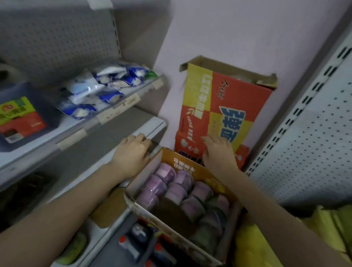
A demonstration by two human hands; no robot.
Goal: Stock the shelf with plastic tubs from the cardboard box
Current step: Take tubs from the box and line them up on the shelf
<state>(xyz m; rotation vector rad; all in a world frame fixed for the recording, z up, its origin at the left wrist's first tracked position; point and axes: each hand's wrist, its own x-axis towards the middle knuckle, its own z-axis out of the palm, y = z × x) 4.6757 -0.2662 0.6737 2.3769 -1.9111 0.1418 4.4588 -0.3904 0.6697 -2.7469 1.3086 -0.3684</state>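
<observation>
Head view. Presses straight, spread fingers (210, 140) of right hand (218, 153) flat on upright red-and-yellow carton (223, 99) against far wall (226, 30), probably steadying it. Curls left hand (133, 151) fingers at shelf lip (157, 125); gripping lip or box corner, cannot tell. Leaves open box (142, 179) of purple cups (176, 191) near centre, just nearer than both hands, handy for stocking.

Left hand (133, 153) and right hand (218, 151) were bare, unsleeved past the wrists; the creased yellow fabric garment (267, 248) was worn.

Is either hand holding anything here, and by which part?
Right hand lies flat low on the red-yellow carton; left hand curls at the shelf edge, grip unclear.
</observation>
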